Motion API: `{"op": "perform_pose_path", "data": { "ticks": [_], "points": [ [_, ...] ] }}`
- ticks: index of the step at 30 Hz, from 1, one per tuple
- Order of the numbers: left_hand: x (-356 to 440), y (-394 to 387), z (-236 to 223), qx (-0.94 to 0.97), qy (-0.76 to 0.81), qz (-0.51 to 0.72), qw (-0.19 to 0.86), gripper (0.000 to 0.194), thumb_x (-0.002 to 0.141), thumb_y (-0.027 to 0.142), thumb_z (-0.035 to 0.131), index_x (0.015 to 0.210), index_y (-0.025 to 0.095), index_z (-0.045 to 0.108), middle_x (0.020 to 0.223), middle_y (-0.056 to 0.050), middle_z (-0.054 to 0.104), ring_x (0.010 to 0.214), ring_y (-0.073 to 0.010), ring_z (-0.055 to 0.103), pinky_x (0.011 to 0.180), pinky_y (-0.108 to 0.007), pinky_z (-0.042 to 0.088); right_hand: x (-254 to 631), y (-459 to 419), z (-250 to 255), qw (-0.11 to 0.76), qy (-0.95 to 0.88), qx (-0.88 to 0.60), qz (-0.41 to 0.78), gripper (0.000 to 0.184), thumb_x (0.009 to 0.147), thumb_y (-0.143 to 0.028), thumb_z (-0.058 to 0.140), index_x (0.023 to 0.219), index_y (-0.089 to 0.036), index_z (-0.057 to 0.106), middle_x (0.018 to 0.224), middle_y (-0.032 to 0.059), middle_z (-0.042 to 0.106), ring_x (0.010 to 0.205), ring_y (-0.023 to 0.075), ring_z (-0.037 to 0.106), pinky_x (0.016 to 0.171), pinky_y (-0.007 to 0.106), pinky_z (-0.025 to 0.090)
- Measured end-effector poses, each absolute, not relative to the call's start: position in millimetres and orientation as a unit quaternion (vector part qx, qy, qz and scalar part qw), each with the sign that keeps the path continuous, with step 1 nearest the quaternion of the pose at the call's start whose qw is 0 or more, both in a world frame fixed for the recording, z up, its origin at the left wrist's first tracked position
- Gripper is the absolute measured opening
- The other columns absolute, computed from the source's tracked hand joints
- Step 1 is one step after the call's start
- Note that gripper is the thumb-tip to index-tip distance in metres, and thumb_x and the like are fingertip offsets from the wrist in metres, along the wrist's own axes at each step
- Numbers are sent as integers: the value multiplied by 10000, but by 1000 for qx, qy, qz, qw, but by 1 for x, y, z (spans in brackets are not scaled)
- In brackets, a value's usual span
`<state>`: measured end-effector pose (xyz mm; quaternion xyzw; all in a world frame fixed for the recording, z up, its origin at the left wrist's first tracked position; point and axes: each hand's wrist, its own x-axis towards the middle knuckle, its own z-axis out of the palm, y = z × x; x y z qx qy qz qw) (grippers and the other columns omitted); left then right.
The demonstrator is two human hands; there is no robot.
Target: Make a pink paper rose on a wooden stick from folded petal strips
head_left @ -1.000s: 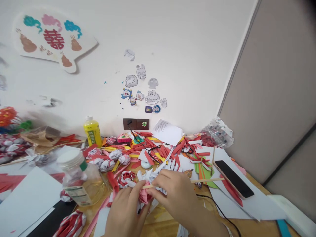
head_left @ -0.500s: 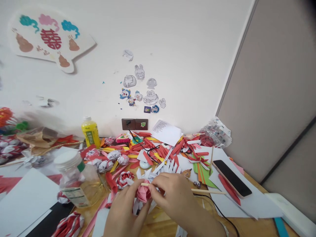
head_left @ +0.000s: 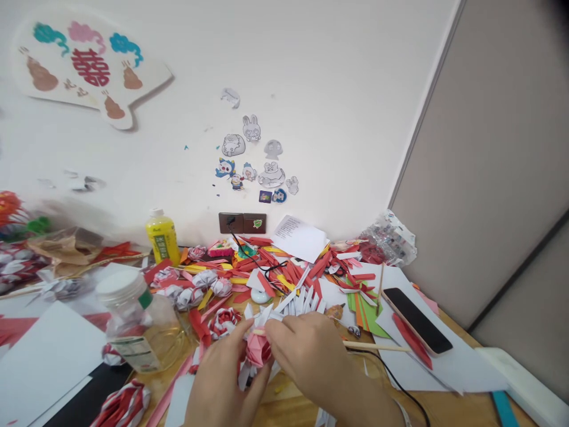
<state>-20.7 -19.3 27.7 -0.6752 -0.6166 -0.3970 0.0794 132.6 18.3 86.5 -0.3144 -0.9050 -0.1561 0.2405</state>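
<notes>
Between my hands is a pink folded-paper flower [head_left: 258,349] with white paper points below and behind it. My left hand [head_left: 222,367] has its fingers and thumb curled around the flower's left side. In my right hand [head_left: 302,344] is a thin wooden stick [head_left: 377,346], gripped near its left end. That end lies across the top of the flower; the long part comes out past my right wrist. My right palm hides the middle of the stick. A red-and-white paper rosette [head_left: 224,323] lies just beyond my left fingers.
Folded red, white and yellow paper strips [head_left: 306,267] cover the back of the table. A clear jar [head_left: 137,320] and a yellow bottle [head_left: 162,237] stand at left. On white sheets at right lies a phone [head_left: 418,320]. A black cable [head_left: 391,373] runs by my right wrist.
The stick's left end has shifted over the flower, and less of it shows between my fingers. My right fingers have moved in closer to the flower. My left hand keeps its hold.
</notes>
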Motion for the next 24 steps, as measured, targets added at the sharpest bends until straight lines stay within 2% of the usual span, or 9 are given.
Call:
{"op": "perform_pose_path", "data": {
  "ticks": [6, 11, 18, 24],
  "points": [
    [-21, -20, 32, -684, -606, -388, 120, 408, 757, 324, 547, 1129, 189, 448, 999, -98, 685, 866, -249, 653, 723, -375, 523, 135, 21, 81, 259, -904, -260, -218, 212, 848, -156, 410, 1031, -190, 513, 603, 1, 542, 482, 164, 467, 447, 288, 249],
    [-21, -18, 32, -682, -602, -395, 131, 394, 768, 345, 536, 1122, 197, 448, 994, -90, 684, 858, -248, 653, 714, -366, 519, 134, 19, 83, 266, -903, -240, -237, 214, 852, -124, 411, 1027, -145, 533, 621, 16, 550, 506, 165, 483, 441, 293, 279],
    [-23, -18, 33, -704, -580, -371, 174, 375, 785, 350, 526, 1115, 190, 451, 935, -101, 691, 803, -245, 656, 677, -353, 510, 135, 19, 83, 254, -906, -249, -228, 208, 826, -112, 476, 1024, -153, 526, 660, 10, 572, 493, 159, 485, 425, 285, 265],
    [-24, -16, 30, -704, -571, -377, 192, 390, 770, 348, 541, 1111, 177, 460, 900, -95, 689, 784, -237, 652, 666, -343, 505, 134, 20, 84, 241, -912, -267, -195, 81, 823, -145, 507, 896, -179, 498, 660, -8, 562, 539, 171, 505, 450, 287, 291]
  ]
}}
